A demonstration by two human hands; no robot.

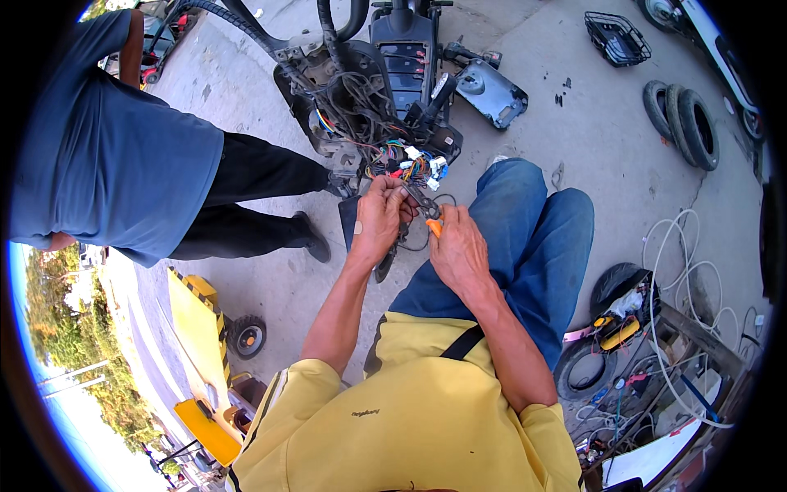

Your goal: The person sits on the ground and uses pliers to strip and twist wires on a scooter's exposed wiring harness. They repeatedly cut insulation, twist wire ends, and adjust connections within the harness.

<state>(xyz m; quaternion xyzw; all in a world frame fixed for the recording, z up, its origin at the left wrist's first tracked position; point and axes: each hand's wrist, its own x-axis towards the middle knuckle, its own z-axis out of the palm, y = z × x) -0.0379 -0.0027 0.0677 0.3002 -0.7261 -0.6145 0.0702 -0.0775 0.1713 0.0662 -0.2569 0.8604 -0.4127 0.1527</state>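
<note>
My right hand (461,252) is closed around a pair of pliers (429,210) with orange grips, its dark jaws pointing up and left. The jaws reach the fingertips of my left hand (380,220). My left fingers are pinched together right at the wiring; what they hold is mostly hidden, though a thin wire seems to run there. Just beyond both hands spreads a bundle of coloured wires (422,168) with white and blue connectors. It comes out of the stripped front of an electric scooter (352,90), where thick black cables hang.
At left stands a person in a blue-grey shirt (115,156) and black trousers, close to the scooter. A silver-grey panel (492,92) lies right of it. Farther right are a black wire basket (616,38) and tyres (697,127). Tools and hoses clutter the lower right, around another tyre (585,371).
</note>
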